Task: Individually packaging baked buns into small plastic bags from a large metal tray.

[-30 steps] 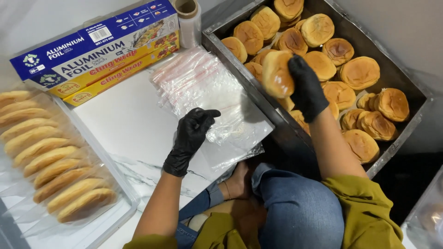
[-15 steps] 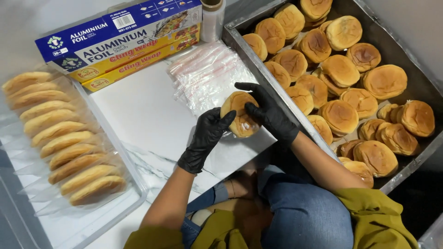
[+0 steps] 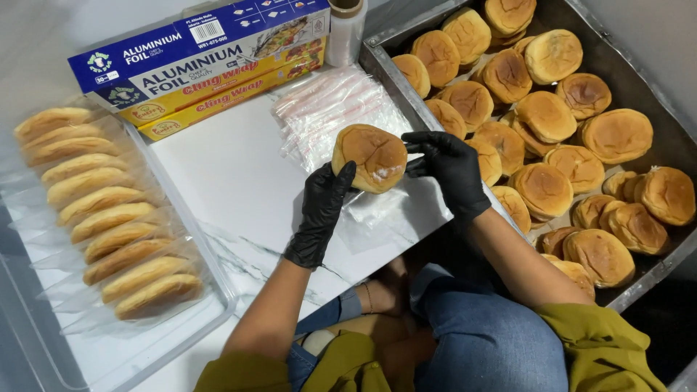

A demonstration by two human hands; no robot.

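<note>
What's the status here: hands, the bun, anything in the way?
Left hand and right hand, black-gloved, both gripping one bun. Bun held above clear bags on white board. Nothing blocking.

The metal tray (image 3: 657, 272) of buns runs off the edge at three o'clock, the bagged buns (image 3: 109, 218) are cropped at nine o'clock, and the held bun (image 3: 369, 157) hides the left hand's (image 3: 323, 210) fingertips.

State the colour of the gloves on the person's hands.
Black on both, left hand and right hand; head view.
</note>
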